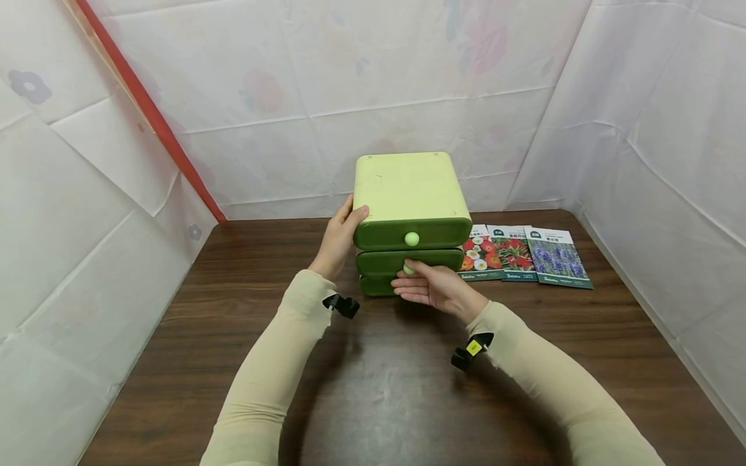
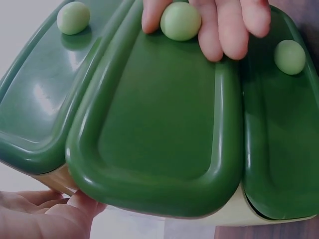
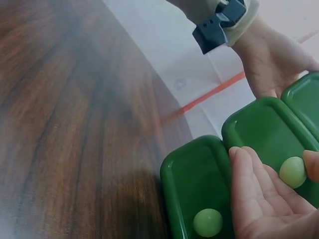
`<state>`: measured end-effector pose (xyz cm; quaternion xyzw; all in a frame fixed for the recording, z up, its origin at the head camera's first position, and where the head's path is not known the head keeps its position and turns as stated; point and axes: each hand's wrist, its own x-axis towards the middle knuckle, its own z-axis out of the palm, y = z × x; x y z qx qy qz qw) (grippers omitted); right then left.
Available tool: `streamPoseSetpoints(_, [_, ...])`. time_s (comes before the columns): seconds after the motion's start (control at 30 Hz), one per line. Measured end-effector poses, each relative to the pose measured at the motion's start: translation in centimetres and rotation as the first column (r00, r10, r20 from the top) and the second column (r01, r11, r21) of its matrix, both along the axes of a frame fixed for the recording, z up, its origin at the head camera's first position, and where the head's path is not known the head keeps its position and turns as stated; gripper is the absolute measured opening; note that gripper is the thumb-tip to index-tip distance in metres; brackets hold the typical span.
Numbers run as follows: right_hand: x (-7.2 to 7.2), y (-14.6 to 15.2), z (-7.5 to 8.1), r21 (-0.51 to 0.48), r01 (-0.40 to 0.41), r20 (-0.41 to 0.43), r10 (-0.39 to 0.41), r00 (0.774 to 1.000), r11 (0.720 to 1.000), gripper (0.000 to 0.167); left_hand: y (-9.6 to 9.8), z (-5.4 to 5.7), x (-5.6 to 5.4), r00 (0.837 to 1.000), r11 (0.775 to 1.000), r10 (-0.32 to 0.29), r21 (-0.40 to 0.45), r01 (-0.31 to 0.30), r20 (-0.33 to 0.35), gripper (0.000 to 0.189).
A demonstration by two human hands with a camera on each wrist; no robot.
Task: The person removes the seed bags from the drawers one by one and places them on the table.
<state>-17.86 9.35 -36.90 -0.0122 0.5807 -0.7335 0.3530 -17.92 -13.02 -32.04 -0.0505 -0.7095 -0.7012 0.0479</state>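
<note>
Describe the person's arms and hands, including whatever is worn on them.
Both sleeves are pale cream, close-fitting and wrinkled in places. The bare left hand has a black device at its wrist; the bare right hand has a second black device, with a yellow patch.

One High View, Two Close Ones

The head view is looking forward and down from above the table (image 1: 379,401), standing farthest off and taking in the whole drawer unit (image 1: 408,188). The left wrist view is facing the green drawer fronts (image 2: 159,119) from very near, turned so that these are standing side by side. The right wrist view is looking from close beside the right hand (image 1: 438,288), tilted, across the table towards the left hand (image 1: 337,243). Both wrist views are sharing the middle knob (image 2: 180,21) and parts of both hands.
</note>
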Motion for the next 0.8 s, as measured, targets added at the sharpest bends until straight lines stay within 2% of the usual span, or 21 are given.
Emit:
streamPoseSetpoints(0.2, [1.2, 0.4, 0.2, 0.037, -0.014, -0.018, 0.015, 1.000, 0.999, 0.050, -0.1, 0.1, 0.0, 1.000, 1.000, -0.007, -0.006, 0.007, 0.005, 0.080])
streamPoseSetpoints(0.43, [2.9, 1.0, 0.2, 0.071, -0.021, -0.029, 0.023, 0.999, 0.997, 0.054, -0.5, 0.1, 0.0, 0.998, 0.998, -0.055, -0.009, 0.056, 0.022, 0.077])
streamPoseSetpoints(0.8, [5.6, 1.8, -0.6, 0.033, -0.037, -0.024, 0.037, 0.999, 0.999, 0.053, -0.7, 0.1, 0.0, 0.996, 0.996, -0.084, -0.009, 0.084, 0.012, 0.077])
